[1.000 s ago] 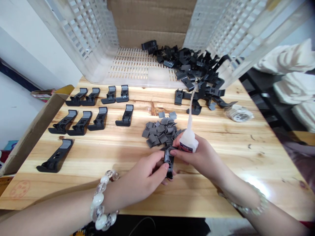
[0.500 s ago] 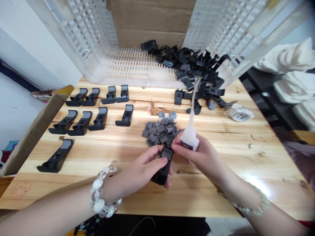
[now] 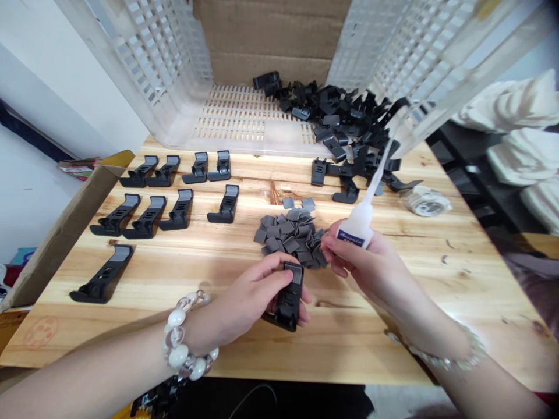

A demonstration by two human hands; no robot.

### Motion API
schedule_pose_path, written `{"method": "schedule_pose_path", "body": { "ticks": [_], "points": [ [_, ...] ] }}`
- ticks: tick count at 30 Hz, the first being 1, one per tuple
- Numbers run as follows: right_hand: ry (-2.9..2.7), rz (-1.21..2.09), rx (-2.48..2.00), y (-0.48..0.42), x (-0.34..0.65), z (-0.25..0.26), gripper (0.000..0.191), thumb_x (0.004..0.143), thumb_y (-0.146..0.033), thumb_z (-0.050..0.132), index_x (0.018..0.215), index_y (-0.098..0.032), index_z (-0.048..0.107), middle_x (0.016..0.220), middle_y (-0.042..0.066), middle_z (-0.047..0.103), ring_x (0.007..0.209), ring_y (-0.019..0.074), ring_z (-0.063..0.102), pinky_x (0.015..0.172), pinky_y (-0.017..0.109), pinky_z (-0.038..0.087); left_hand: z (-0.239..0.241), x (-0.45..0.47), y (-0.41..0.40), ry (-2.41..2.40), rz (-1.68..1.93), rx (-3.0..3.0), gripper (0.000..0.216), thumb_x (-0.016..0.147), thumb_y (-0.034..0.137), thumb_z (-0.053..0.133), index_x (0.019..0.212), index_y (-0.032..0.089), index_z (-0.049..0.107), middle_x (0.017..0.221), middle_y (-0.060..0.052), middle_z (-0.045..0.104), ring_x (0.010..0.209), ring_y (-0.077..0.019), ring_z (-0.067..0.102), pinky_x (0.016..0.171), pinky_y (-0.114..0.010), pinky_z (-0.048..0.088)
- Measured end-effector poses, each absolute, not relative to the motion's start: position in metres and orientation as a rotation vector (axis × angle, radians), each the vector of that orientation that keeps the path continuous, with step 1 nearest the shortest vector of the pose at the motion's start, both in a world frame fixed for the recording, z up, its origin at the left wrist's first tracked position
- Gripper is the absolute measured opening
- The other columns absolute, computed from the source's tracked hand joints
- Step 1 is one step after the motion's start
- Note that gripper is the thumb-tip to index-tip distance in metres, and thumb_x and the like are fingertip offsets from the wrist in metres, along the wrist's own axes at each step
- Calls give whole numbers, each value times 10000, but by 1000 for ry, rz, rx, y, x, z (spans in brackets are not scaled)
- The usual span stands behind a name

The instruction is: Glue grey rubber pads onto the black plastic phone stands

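My left hand (image 3: pixel 266 285) is closed round a black plastic bracket (image 3: pixel 288 299), thumb lying along its upper end, where a lighter grey face shows. Whether that face is a pad I cannot tell. In my right hand (image 3: pixel 360 256) is a small white glue bottle (image 3: pixel 358 224) with a dark blue label, its long thin nozzle pointing up and to the right, away from the bracket. Just beyond both hands lies a heap of small grey square pads (image 3: pixel 290 233), and my right fingertips are at its right edge.
Several black brackets with grey end pads (image 3: pixel 146 218) stand in rows at left. A white plastic crate (image 3: pixel 227 142) at the back holds many black brackets (image 3: pixel 336 110), some spilling onto the wooden table (image 3: pixel 244 361). A roll of tape (image 3: pixel 425 201) lies at right.
My right hand has drawn away to the right with the glue bottle, whose nozzle now leans further right. My left hand still grips the bracket, slightly turned.
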State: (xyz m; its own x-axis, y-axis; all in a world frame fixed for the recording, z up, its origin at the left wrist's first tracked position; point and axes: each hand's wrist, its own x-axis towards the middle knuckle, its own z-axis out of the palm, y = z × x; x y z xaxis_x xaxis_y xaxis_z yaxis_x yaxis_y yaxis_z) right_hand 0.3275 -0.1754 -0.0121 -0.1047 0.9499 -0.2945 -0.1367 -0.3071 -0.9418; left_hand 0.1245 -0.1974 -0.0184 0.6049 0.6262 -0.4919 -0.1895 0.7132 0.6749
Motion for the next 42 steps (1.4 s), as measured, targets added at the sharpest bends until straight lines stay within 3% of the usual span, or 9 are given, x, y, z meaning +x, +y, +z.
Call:
{"method": "schedule_pose_path", "body": {
  "ticks": [4,10,23,30,36,39,42],
  "points": [
    [-978,1570,-1257,-175,327,-12,197,741,-303,761,745,-176,611,616,-4,571,543,101,468,416,200,345,-21,125,-198,751,509,593,224,946,364,553,1064,174,540,844,-41,693,648,-142,699,638,-290,588],
    [-948,1575,-1242,-176,326,-12,170,760,-267,752,747,-174,610,616,-7,573,540,90,472,420,186,347,-23,124,-200,760,490,626,219,939,369,569,999,159,560,821,-33,695,599,-114,692,554,-199,558],
    [-947,1559,-1238,-175,328,-13,167,759,-252,759,761,-175,611,606,-14,577,523,76,472,433,174,360,-24,122,-198,775,490,689,218,921,378,585,944,169,525,741,2,662,539,-110,668,500,-201,544],
    [-972,1328,-1245,-167,341,-11,170,729,-234,783,764,-180,626,614,-15,563,537,82,483,441,177,364,-15,119,-187,833,605,978,220,923,397,551,973,184,528,779,0,642,588,-115,663,572,-239,543],
    [-975,1283,-1210,-160,348,-14,206,713,-266,794,736,-178,609,643,-8,567,550,83,476,443,179,357,31,64,-166,1246,643,1653,226,888,360,554,1002,189,649,948,-37,684,853,-174,634,757,-283,503],
    [-1012,1281,-1213,-158,350,-17,217,728,-290,781,725,-175,597,612,-12,561,529,79,463,450,185,353,28,20,-168,1468,584,1749,293,868,433,553,992,192,662,930,-32,679,800,-180,612,714,-286,480],
    [-1015,1274,-1226,-158,349,-20,227,729,-305,780,732,-174,595,600,-18,558,517,76,457,460,191,355,2,-16,-173,1729,648,1657,378,815,485,561,1011,165,602,785,-22,628,735,-196,601,676,-299,482]
  ]
}}
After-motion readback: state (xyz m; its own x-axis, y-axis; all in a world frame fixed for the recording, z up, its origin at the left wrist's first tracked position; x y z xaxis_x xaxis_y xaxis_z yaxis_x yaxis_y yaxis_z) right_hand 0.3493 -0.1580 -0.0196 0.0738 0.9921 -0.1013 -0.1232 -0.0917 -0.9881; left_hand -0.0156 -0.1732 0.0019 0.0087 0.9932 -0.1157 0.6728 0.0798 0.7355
